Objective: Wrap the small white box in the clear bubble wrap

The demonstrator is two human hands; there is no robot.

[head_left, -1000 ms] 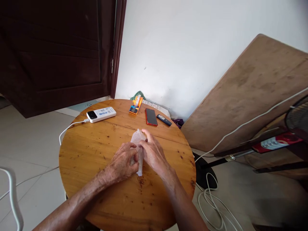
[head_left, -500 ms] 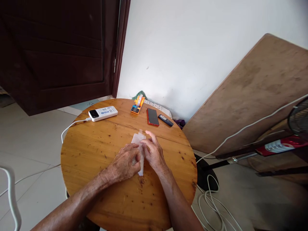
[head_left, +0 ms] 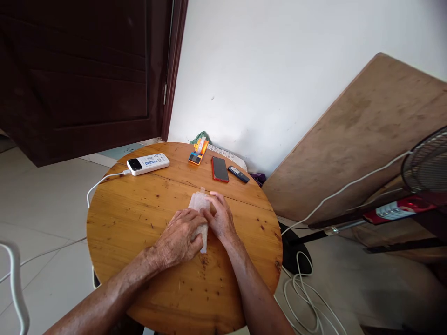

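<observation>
Found left hand (head_left: 183, 235) curled over the near part of the white wrap (head_left: 198, 201), with thumb and fingers bent close about it. Found right hand (head_left: 221, 219) at the right edge, with fingers loosely bent and forefinger and thumb a little apart. Cannot tell pinching from pressing for either hand; cannot see the left fingertips in full.

Located the wrap flat on the round table (head_left: 129, 223), lengthwise away from the person, with a clear tab (head_left: 203, 190) sticking out at the far end. Cannot see any contents.

Judged light, soft and thin, apt to crumple or slide under a careless push, possibly to tear. Best taken by the long edges between thumb and fingertips, or held flat under one hand. Advise against lifting by the tab, apparently weak.

Noted left forearm slanting in from the near left, with back of hand upward. Noted right forearm slanting in more steeply from the near right, with palm turned inward. Recorded both hands close together over the wrap; cannot confirm contact between them. Logged toward the far side, well apart from both: dispenser (head_left: 198, 151), phone (head_left: 220, 169), power bank (head_left: 149, 164).
</observation>
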